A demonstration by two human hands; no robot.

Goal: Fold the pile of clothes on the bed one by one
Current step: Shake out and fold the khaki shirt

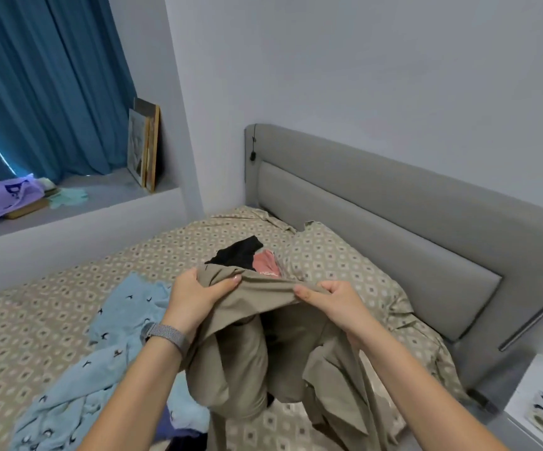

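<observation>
Khaki garment (257,346) in both hands, above patterned bed (68,288).

Blue curtains (45,83) hang over the window ledge (107,203). At the ledge's right end, two framed pictures (143,148) lean against the wall. At its left end lies a purple cloth (0,200), with pale green gloves, possibly, (68,195) just beside it. A grey padded headboard (377,229) stands behind a patterned pillow (335,255).
</observation>
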